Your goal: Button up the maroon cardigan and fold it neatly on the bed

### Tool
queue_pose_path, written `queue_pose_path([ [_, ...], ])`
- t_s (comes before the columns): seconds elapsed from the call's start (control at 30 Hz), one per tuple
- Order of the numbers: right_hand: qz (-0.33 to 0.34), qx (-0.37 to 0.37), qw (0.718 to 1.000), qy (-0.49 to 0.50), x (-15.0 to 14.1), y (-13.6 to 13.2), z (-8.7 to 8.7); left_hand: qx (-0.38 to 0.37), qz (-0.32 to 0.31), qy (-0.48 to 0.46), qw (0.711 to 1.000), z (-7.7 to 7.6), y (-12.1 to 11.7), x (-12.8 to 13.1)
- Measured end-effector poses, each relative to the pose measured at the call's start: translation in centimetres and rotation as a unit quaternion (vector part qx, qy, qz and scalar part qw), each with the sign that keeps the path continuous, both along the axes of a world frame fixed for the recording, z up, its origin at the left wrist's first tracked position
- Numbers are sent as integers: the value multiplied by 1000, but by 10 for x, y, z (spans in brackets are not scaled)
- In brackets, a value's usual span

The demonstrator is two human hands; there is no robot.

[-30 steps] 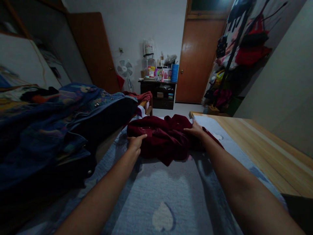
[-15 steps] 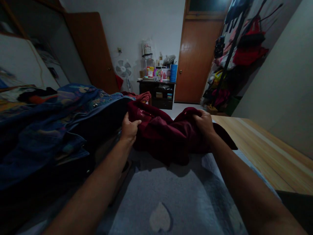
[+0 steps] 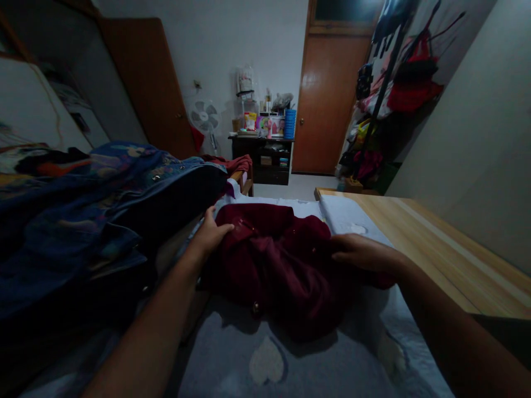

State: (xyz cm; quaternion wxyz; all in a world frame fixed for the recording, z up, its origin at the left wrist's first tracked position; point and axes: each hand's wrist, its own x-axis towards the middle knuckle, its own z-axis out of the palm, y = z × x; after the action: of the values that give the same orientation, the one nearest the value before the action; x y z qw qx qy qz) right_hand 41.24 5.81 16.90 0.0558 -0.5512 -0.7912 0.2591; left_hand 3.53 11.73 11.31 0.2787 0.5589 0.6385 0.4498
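Note:
A dark red jacket with a shiny satin lining and small gold-coloured buttons lies crumpled on the bed cover. My left hand is at its left edge, thumb spread from the fingers, the thumb tip touching the cloth. On the right side of the jacket rests my right hand, its fingers stretched out flat and pointing left. Neither hand visibly grips the fabric. The jacket's underside is hidden.
A heap of clothes with a blue denim jacket lies along the left. Light wooden boards run down the bed's right side. Beyond the bed stand a white fan, a dark cabinet and a closed door.
The dark red jacket has come down from being held up in both hands and now lies on the bed. My hands have let go of it and spread slightly apart.

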Motion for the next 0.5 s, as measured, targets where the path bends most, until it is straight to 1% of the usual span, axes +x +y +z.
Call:
queue_pose_path([
  [0.03,32,-53,998,-24,0,-1,-1,-33,-12,96,995,-4,-3,-1],
  [0.07,52,-90,994,-43,1,0,-2,-50,-15,194,980,-6,-7,-1],
  [0.1,57,-108,991,-57,2,3,-2,-49,-8,284,958,-6,-10,1],
  [0.13,47,-107,991,-65,3,8,-2,-34,10,357,934,-5,-13,3],
  [0.17,24,-88,994,-68,4,15,-2,-13,30,409,912,-2,-14,5],
  [0.2,-12,-57,996,-67,6,24,-3,6,43,443,896,2,-13,8],
  [0.23,-60,-14,996,-62,8,33,-5,18,44,462,886,5,-9,11],
  [0.27,-109,30,992,-54,9,43,-9,20,35,471,881,8,-3,13],
  [0.3,-148,58,986,-39,10,52,-14,11,23,475,880,9,6,14],
  [0.33,-176,64,982,-21,10,60,-21,-5,11,475,880,9,16,16],
  [0.4,-202,34,978,31,7,74,-37,-44,-8,470,882,4,39,16],
  [0.47,-219,10,972,84,3,83,-54,-81,-26,451,888,-8,62,15],
  [0.5,-223,13,969,105,1,86,-62,-96,-29,435,895,-15,72,14],
])
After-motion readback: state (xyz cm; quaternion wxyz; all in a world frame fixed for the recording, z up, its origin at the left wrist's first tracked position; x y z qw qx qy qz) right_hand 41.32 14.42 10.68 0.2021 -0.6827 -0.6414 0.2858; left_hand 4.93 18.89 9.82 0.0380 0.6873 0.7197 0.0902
